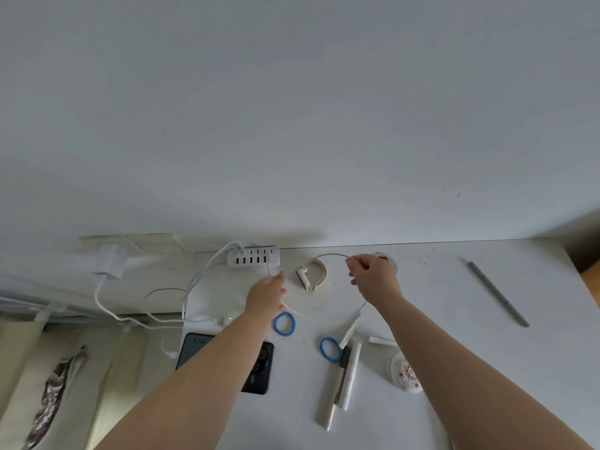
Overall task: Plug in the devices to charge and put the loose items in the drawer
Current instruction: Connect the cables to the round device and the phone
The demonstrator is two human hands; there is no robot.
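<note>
The charging step is in hand: the right hand [373,277] is pinching a thin white cable [328,255] between its fingers [352,261], the loop arching away toward the coiled band [311,274] lying between the two hands. The left hand [268,295] is reaching toward the hub [253,256], just beyond its fingertips; its fingers are curling round a cable end, though whether they are truly clamping it I cannot tell. The phone [259,368] is lying on the bench [454,303] under the left forearm, well behind the fingers. Next, I judge, the plug needs lining up with a free port and pressing in squarely. Hair ties [285,324] and pens [344,371] are waiting nearer the body for the drawer
</note>
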